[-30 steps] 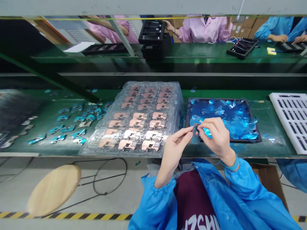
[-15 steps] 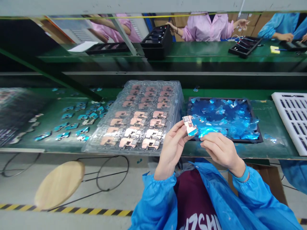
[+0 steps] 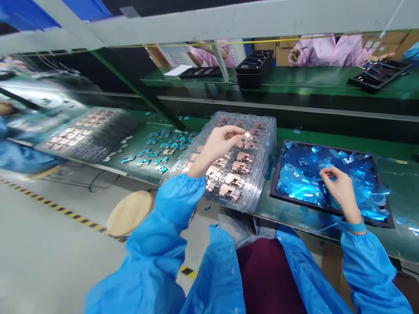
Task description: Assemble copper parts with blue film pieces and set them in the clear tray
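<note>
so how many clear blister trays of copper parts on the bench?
2. One stack of clear trays lies centre, under the left hand; another tray, blurred, lies far left. More may be hidden beyond the frame.

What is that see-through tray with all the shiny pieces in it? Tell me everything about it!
The clear plastic tray looks like a stack of thin moulded trays, lying flat on the green bench. Its pockets hold rows of coppery metal pieces. The left hand hovers over it, pinching one small piece.

Green bench point(image 3: 406, 244), clear stacked trays point(image 3: 262, 183), black tray point(image 3: 379, 220), loose blue parts point(image 3: 153, 152)
</note>
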Demonstrator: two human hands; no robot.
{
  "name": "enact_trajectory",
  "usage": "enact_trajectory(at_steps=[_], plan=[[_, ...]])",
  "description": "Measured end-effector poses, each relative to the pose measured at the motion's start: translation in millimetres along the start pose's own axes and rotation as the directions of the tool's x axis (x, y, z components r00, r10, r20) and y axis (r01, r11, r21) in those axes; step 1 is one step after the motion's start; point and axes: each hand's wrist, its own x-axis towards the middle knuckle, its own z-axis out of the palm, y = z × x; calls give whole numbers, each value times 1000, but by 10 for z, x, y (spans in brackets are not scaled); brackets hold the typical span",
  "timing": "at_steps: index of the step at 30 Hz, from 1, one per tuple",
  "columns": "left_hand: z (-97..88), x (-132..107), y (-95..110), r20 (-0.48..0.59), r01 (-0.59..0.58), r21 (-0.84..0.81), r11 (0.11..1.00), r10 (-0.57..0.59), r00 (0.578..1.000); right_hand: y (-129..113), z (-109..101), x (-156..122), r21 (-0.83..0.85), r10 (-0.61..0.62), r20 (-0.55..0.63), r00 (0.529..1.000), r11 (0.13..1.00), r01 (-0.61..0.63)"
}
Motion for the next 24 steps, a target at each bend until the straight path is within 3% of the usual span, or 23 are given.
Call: enact_trajectory(at_steps=[2, 4, 8, 12, 15, 18, 21, 24], plan=[[20, 263, -103, 189, 8, 97, 995, -27, 982, 48, 75, 96, -52, 6, 96, 995, 999, -1], [88, 446, -193, 268, 22, 164, 986, -66, 961, 46, 142, 118, -163, 22, 113, 993, 987, -3], [221, 589, -324, 262, 20, 277, 961, -96, 960, -10, 197, 23, -340, -47, -23, 999, 940, 37], [228, 572, -413, 278, -139, 368, 919, 34, 960, -80, 137, -115, -271, -172, -56, 983, 951, 151], [150, 596, -455, 353, -255, 445, 858, 93, 931, -113, 85, -194, -205, -233, -77, 969, 955, 214], [146, 785, -399, 423, -356, 515, 780, 130, 897, -74, 104, -233, -224, -266, -94, 959, 945, 240], [476, 1137, -173, 418, -448, 554, 702, 231, 879, 41, 209, -236, -223, -277, -71, 958, 941, 256], [1220, 1515, 112, 442, -398, 559, 728, 144, 885, 138, 322, -249, -223, -274, -109, 956, 943, 245]])
